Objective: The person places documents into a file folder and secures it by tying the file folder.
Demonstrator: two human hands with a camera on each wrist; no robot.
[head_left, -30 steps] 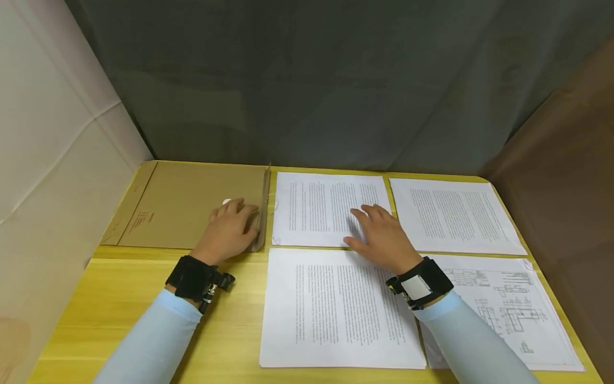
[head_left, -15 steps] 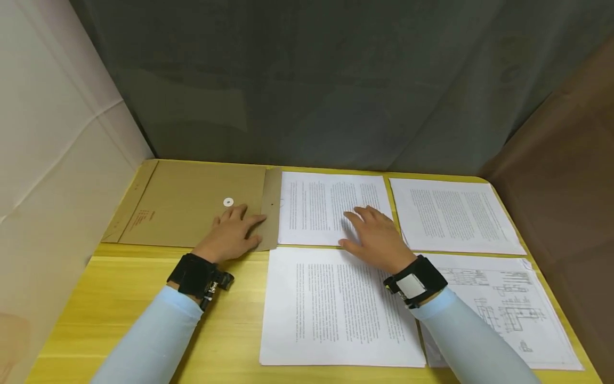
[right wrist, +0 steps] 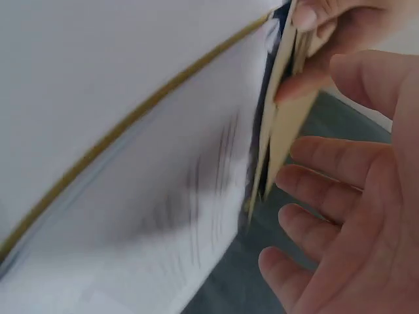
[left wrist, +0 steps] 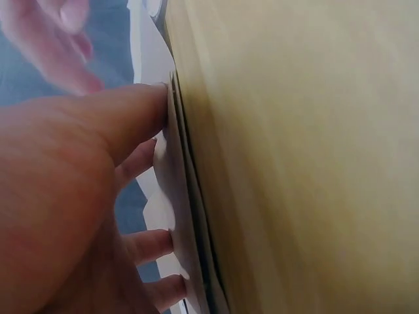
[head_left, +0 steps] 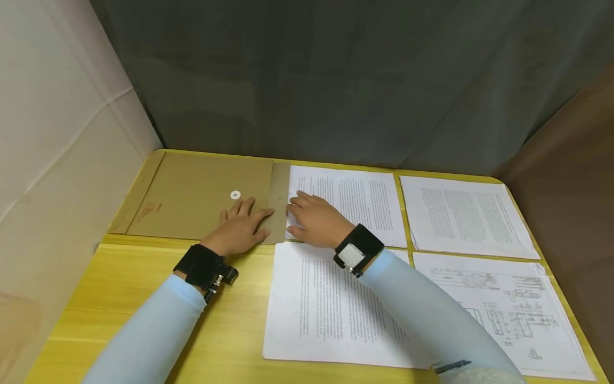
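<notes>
Sliding leftward, the right hand (head_left: 312,221) is now reaching the envelope (head_left: 201,194) flap at frame centre, fingers relaxed. Left hand (head_left: 242,229) is pressing flat on it.

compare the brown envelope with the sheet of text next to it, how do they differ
The envelope is brown card with a white round button and an opened flap; the sheet is white and covered in printed text. The left hand rests flat on the envelope, while the right hand rests on the sheet's left edge. Both lie flat on the yellow table.
</notes>
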